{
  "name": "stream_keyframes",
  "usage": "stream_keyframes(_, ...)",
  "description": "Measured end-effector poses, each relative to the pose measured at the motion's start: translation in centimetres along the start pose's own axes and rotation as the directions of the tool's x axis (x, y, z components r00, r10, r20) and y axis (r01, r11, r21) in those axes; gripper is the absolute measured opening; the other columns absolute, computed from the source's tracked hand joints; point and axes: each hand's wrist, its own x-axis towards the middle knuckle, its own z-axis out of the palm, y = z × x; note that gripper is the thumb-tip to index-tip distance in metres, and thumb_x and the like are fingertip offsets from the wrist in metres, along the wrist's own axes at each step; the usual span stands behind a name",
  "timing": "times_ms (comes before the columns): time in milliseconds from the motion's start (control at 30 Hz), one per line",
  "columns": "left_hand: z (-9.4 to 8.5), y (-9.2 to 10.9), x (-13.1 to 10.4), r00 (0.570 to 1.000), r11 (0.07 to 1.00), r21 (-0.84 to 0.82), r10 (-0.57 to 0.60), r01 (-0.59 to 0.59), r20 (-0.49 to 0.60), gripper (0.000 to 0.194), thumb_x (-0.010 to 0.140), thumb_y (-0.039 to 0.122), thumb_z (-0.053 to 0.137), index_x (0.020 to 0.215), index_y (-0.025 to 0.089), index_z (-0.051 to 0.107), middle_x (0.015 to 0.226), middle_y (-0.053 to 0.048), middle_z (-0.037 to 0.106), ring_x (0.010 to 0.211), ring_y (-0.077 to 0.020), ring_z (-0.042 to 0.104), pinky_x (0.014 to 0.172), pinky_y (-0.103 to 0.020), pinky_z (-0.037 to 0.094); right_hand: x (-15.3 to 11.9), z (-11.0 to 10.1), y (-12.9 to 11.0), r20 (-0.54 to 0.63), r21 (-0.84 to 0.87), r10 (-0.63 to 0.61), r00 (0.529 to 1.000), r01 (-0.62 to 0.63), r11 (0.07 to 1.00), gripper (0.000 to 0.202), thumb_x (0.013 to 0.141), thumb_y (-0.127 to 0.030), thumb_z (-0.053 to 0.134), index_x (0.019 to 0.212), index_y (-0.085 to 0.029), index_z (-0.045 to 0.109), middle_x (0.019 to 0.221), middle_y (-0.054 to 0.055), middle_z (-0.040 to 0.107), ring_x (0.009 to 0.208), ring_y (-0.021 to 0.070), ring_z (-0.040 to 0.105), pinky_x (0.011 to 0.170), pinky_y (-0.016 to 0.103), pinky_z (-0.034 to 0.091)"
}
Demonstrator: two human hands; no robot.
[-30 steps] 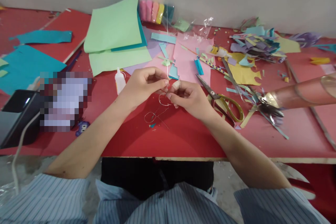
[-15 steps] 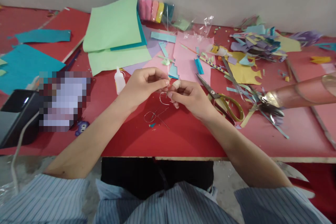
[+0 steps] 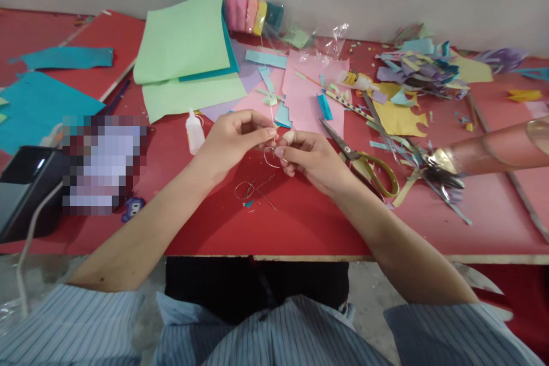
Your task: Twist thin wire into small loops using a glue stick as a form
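Observation:
Thumb and fingers of my left hand [image 3: 240, 140] pinch a thin wire [image 3: 273, 106] whose upper part rises above the fingertips. My right hand [image 3: 311, 157], with a pale wrap [image 3: 289, 137] on one finger, is closed on the same wire right beside the left fingertips. A curved end of the wire [image 3: 269, 161] hangs below between the hands. On the red table [image 3: 283, 223] under them lies a loose tangle of thin wire [image 3: 245, 190] with a tiny blue scrap [image 3: 248, 204].
A white glue bottle [image 3: 195, 134] stands left of my left hand. Scissors [image 3: 364, 163] lie right of my right hand. Behind are green sheets [image 3: 184, 40], pink paper [image 3: 317, 91] and paper scraps [image 3: 420, 66]. A phone [image 3: 105, 166] lies left, a copper-coloured tool [image 3: 493, 148] right.
The upper part of the wire has tilted to the left, and its curved lower end has shifted slightly. Both hands keep almost the same place and grip.

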Motion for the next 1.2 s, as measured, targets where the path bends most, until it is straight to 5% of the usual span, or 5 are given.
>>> stream_keyframes(533,0.2,-0.1,-0.2,1.000,1.000,-0.004,0.013,-0.013,0.009,0.009,0.077,0.018,0.076,0.082,0.016,0.069,0.079,0.000,0.070,0.071,-0.0097,0.066,0.073,-0.023,0.059,0.1,0.0,0.1,0.018,0.096,0.084,0.996,-0.085,0.992,0.016,0.071,-0.022,0.078,0.072,-0.017,0.063,0.060,-0.006,0.055,0.048,0.0037,0.044,0.045,0.018,0.035)
stream_keyframes(767,-0.2,-0.4,-0.1,0.992,0.987,0.111,0.112,-0.118,0.065,0.024,0.083,0.022,0.073,0.106,0.023,0.065,0.081,0.002,0.071,0.077,-0.0124,0.070,0.073,-0.024,0.056,-0.1,-0.1,0.2,0.090,0.175,0.114,0.989,-0.128,0.976,0.021,0.074,-0.026,0.079,0.073,-0.018,0.060,0.060,-0.007,0.050,0.049,0.0037,0.041,0.047,0.019,0.034)
stream_keyframes(900,-0.8,0.4,-0.2,0.965,0.934,0.270,0.186,-0.232,0.184,0.009,0.086,0.020,0.069,0.093,0.021,0.075,0.096,-0.003,0.074,0.090,-0.0150,0.070,0.080,-0.026,0.056,0.0,-0.1,0.1,0.096,0.203,0.117,0.988,-0.135,0.970,0.024,0.074,-0.028,0.081,0.072,-0.018,0.059,0.059,-0.007,0.050,0.048,0.0032,0.040,0.047,0.019,0.033)
stream_keyframes(1067,-1.8,1.4,-0.4,0.887,0.803,0.418,0.276,-0.425,0.371,0.021,0.085,0.022,0.073,0.104,0.028,0.078,0.108,-0.003,0.074,0.095,-0.0163,0.068,0.086,-0.027,0.055,0.0,-0.2,0.1,0.114,0.206,0.104,0.988,-0.126,0.971,0.025,0.073,-0.028,0.081,0.070,-0.018,0.058,0.057,-0.008,0.047,0.048,0.0035,0.039,0.047,0.019,0.032)
stream_keyframes(1200,-2.3,1.5,-0.4,0.868,0.699,0.531,0.288,-0.479,0.404,0.024,0.082,0.030,0.079,0.105,0.033,0.078,0.110,-0.002,0.075,0.101,-0.0201,0.068,0.094,-0.031,0.052,-0.1,-0.2,0.1,0.137,0.181,0.078,0.988,-0.102,0.978,0.024,0.076,-0.028,0.080,0.072,-0.018,0.058,0.058,-0.007,0.045,0.048,0.0041,0.039,0.048,0.020,0.034)
